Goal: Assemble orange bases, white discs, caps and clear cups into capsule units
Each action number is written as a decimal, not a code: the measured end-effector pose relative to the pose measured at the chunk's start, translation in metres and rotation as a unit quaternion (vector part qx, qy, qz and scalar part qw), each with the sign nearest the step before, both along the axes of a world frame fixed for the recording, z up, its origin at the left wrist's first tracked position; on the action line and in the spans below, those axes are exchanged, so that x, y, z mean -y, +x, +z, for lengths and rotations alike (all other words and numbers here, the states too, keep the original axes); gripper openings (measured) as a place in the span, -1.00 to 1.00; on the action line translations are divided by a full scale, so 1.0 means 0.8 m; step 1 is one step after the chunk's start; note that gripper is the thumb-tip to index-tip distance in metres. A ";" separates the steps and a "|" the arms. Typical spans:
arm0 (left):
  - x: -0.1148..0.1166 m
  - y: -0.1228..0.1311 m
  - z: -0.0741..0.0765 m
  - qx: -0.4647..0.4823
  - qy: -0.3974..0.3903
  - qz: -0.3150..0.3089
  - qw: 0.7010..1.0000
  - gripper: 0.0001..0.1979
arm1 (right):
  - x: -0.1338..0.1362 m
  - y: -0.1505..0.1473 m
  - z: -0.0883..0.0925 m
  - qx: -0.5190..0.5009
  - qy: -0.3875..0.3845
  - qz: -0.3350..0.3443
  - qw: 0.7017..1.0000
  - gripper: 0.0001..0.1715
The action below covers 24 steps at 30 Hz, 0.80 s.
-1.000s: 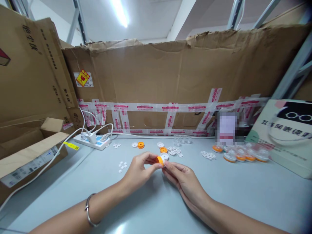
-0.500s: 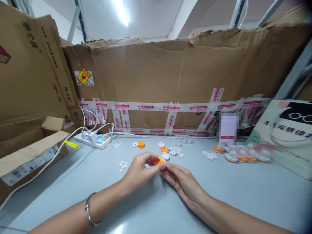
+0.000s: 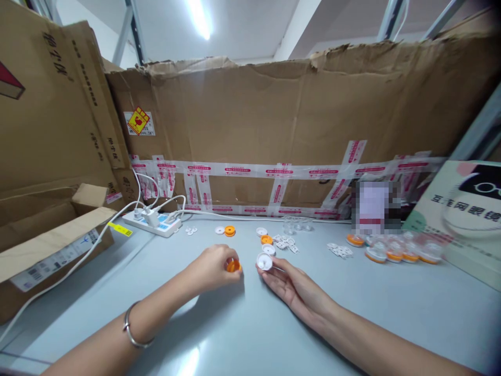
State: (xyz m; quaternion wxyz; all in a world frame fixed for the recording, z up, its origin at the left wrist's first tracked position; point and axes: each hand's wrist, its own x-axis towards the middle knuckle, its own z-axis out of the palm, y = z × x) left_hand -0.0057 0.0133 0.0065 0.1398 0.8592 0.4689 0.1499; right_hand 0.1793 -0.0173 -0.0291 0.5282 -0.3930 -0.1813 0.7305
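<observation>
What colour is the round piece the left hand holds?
The round plastic piece is orange; head view.

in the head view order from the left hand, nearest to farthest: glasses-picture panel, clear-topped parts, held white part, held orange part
1. Orange part, in the left hand
2. White part, in the right hand
3. Clear-topped parts, on the right
4. Glasses-picture panel, far right

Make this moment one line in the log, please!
left hand: holding orange round piece | right hand: holding white round piece | hands: apart | on table: power strip
</observation>
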 end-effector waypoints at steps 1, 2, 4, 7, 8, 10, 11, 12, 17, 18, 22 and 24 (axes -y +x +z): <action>0.000 -0.002 -0.002 -0.028 0.001 -0.008 1.000 -0.85 | 0.000 0.000 0.001 0.001 -0.003 0.003 1.000 -0.89; 0.001 -0.003 -0.004 -0.043 -0.001 -0.016 0.999 -0.85 | 0.000 0.001 0.002 0.002 -0.005 0.006 1.000 -0.90; 0.001 -0.002 -0.008 -0.037 0.006 -0.031 0.999 -0.81 | 0.000 0.000 0.003 0.004 -0.007 0.013 1.000 -0.91; 0.004 0.004 -0.011 0.044 0.046 -0.046 0.997 -0.71 | 0.001 -0.001 0.003 0.006 -0.001 0.026 1.000 -0.88; 0.005 0.007 -0.011 0.078 0.055 -0.055 0.994 -0.72 | 0.001 -0.002 0.003 0.007 0.004 0.029 1.000 -0.88; 0.009 0.014 -0.012 0.123 0.056 -0.076 0.988 -0.82 | 0.003 -0.003 0.002 0.006 0.018 0.036 0.999 -0.87; 0.011 0.017 -0.013 0.133 0.052 -0.082 0.986 -0.87 | 0.003 -0.004 0.001 0.007 0.024 0.040 0.999 -0.86; 0.013 0.020 -0.014 0.138 0.048 -0.082 0.986 -0.91 | 0.004 -0.004 0.001 0.009 0.029 0.043 0.999 -0.86; 0.017 0.023 -0.016 0.153 0.037 -0.050 0.986 -0.96 | 0.008 -0.006 0.000 0.039 0.051 0.057 0.996 -0.79; 0.017 0.023 -0.016 0.153 0.039 -0.045 0.986 -0.95 | 0.008 -0.005 0.001 0.044 0.056 0.061 0.996 -0.78; 0.018 0.024 -0.018 0.138 0.072 -0.052 0.986 -0.92 | 0.008 -0.004 0.003 0.074 0.058 0.060 0.994 -0.74; 0.018 0.024 -0.019 0.122 0.124 -0.079 0.982 -0.90 | 0.007 -0.004 0.004 0.096 0.058 0.061 0.992 -0.72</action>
